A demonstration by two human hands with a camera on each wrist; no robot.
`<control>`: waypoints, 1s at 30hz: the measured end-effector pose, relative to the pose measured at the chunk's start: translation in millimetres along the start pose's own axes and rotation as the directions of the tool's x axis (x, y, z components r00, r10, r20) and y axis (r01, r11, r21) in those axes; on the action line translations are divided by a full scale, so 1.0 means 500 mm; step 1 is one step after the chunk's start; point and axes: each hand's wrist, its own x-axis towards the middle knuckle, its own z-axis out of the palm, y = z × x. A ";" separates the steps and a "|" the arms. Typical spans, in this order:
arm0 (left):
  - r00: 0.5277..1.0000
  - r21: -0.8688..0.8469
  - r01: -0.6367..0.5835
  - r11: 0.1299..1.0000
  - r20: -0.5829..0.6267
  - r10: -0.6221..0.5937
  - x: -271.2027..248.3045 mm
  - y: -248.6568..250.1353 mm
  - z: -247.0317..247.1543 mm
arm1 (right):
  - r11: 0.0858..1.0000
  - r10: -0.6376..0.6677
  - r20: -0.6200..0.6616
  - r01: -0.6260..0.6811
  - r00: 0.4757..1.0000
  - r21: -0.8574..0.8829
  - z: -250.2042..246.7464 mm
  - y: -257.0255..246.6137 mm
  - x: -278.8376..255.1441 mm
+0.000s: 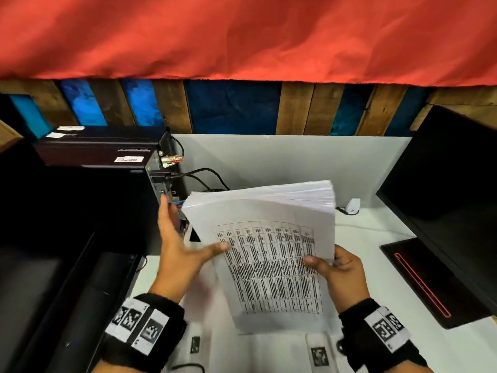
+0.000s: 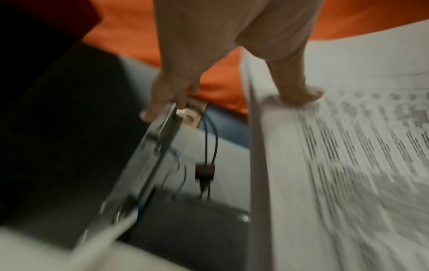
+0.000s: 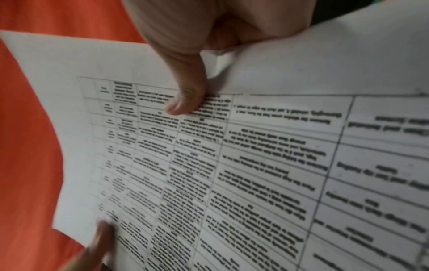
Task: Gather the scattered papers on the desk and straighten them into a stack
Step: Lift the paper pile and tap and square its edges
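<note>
Two hands work a thick bundle of papers (image 1: 265,238) lifted clear of the white desk (image 1: 376,278), its printed table facing the person and its far edge fanned unevenly. At far left a dark computer case (image 1: 102,168) sits with cables (image 1: 204,176) trailing from its rear panel. Next comes the left hand (image 1: 177,251): its fingers are stretched out straight beside the bundle's left edge, and only the thumb rests on the top sheet, a contact the left wrist view confirms, so the hand steadies rather than grasps. The bundle hangs between both hands, tilted, with its lower end near the front of the desk. To its right, the right hand (image 1: 338,273) pinches the right edge, thumb pressed on the printed face and fingers curled behind. Beyond it stand a small white device (image 1: 352,206) at the back of the desk and a black monitor (image 1: 451,189) on its stand.

Gathering looks largely done, since no loose sheet is visible on the bare parts of the desk. Straightening looks unfinished: the far edge is ragged, so the sheets likely need tapping square on the desk and laying down flat.
</note>
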 end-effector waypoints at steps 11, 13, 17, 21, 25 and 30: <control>0.982 -0.206 0.145 0.968 0.147 -0.116 -0.062 -0.063 0.073 | 0.999 0.028 -0.036 -0.027 0.999 0.029 -0.003 0.059 -0.012; 0.983 -0.132 0.113 0.985 0.156 -0.092 -0.065 -0.076 0.072 | 0.999 0.033 -0.057 -0.033 0.998 0.003 -0.005 0.065 -0.011; 0.984 -0.013 0.112 0.994 0.140 -0.109 -0.076 -0.107 0.077 | 0.995 -0.003 -0.108 -0.008 0.994 -0.099 -0.004 0.087 -0.005; 0.993 -0.005 0.068 0.998 0.097 -0.067 -0.082 -0.098 0.084 | 0.991 -0.065 -0.112 0.050 0.992 -0.125 0.010 0.081 -0.009; 0.995 -0.003 0.025 1.000 0.097 -0.025 -0.075 -0.098 0.079 | 0.982 -0.132 -0.105 0.115 0.986 -0.151 0.015 0.069 -0.010; 0.996 0.025 -0.078 0.997 0.044 0.077 -0.084 -0.076 0.089 | 0.900 -0.320 -0.059 0.284 0.946 -0.332 0.028 0.054 -0.028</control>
